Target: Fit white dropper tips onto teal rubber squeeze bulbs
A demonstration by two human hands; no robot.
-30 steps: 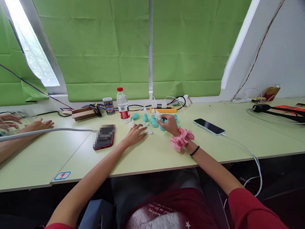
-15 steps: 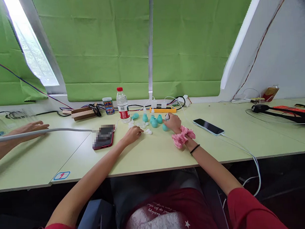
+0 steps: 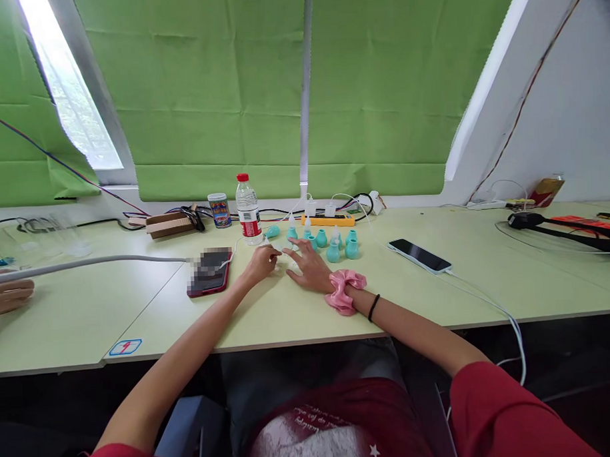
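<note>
My left hand point(image 3: 263, 264) is closed in a pinch above the table, with a small whitish bit at its fingertips that is too small to make out. Close beside it, my right hand point(image 3: 311, 267) has its fingers spread and nothing visible in its grasp. Both hands mostly hide the small translucent pieces on the tabletop. Beyond my right hand stand several teal rubber bulbs point(image 3: 332, 252), some bare and some topped with a clear nozzle point(image 3: 291, 219). Another teal bulb point(image 3: 272, 231) lies on its side near the water bottle point(image 3: 248, 214).
A phone in a red case point(image 3: 209, 275) lies left, a white-edged phone point(image 3: 420, 255) right. Behind the bulbs are a yellow power strip point(image 3: 329, 221) and cables. A can point(image 3: 219, 211) and cardboard box point(image 3: 169, 224) stand back left. Another person's hand point(image 3: 10, 295) rests far left.
My right hand has left the teal bulb at the right and come over beside my left hand, its fingers spreading. My left hand has pulled slightly left. The other person's hand has drawn back.
</note>
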